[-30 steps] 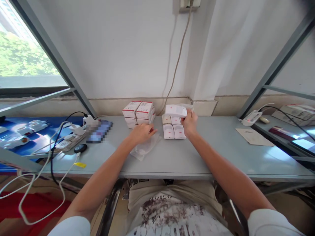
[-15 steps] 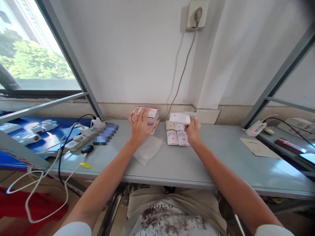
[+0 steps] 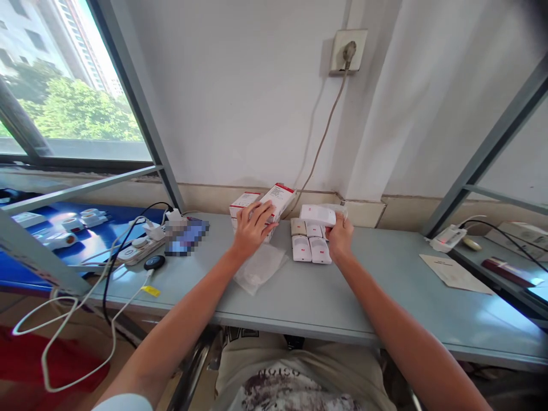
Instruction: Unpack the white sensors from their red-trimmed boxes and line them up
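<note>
My left hand (image 3: 254,226) grips a small white and red cardboard box (image 3: 279,197), which is tilted with its far right end raised. Beside and partly under that hand stands a stack of similar boxes (image 3: 245,200). My right hand (image 3: 341,235) is closed on the right end of a white motion sensor (image 3: 315,215), and clear plastic shows by the fingertips. Just below the held sensor, several more motion sensors (image 3: 302,249) lie in rows, one of them more cream-coloured. A crumpled translucent plastic bag (image 3: 261,267) lies flat below my left wrist.
Left on the grey desk (image 3: 295,311) are a blurred phone (image 3: 188,237), a power strip (image 3: 143,250), a black round device (image 3: 154,262) and looping cables. A sheet of paper (image 3: 454,273) and a white adapter (image 3: 447,238) lie at the right. A wall cord hangs behind.
My left hand has moved right and tilted the top box up off the stack. The right hand keeps its hold on the motion sensor. The camera view has shifted slightly.
</note>
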Action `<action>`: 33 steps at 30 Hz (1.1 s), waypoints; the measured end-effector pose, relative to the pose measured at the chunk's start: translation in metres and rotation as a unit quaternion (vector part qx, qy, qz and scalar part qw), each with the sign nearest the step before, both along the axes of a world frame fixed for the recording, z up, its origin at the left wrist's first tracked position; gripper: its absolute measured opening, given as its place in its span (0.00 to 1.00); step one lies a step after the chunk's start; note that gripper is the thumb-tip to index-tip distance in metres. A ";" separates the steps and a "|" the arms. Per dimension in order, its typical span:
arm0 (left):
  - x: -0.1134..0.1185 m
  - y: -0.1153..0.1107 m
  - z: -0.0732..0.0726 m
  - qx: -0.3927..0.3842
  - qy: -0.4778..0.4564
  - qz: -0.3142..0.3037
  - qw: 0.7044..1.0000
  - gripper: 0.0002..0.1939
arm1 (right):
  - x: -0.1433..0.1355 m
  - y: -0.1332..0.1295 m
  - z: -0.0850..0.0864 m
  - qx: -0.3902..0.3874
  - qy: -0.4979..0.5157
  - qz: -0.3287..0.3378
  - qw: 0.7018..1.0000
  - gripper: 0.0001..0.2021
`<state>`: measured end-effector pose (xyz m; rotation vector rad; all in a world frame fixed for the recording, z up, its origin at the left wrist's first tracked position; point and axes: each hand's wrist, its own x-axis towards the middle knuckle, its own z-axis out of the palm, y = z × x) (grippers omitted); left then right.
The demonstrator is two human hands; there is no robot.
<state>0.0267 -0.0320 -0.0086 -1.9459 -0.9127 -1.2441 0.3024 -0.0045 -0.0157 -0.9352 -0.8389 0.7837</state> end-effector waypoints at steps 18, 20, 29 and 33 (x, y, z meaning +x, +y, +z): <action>0.016 -0.005 -0.011 -0.032 -0.006 -0.044 0.999 0.29 | 0.002 -0.009 0.016 0.017 0.101 -0.062 0.993 0.20; 0.019 -0.007 -0.013 -0.039 -0.019 -0.058 0.997 0.31 | 0.001 -0.009 0.016 0.014 0.109 -0.039 0.993 0.19; 0.024 -0.013 -0.009 -0.052 -0.100 -0.108 0.988 0.34 | 0.006 -0.004 0.016 -0.003 0.128 0.028 0.991 0.20; 0.024 -0.015 -0.006 -0.060 -0.105 -0.127 0.985 0.33 | 0.004 -0.005 0.017 -0.028 0.120 0.054 0.991 0.21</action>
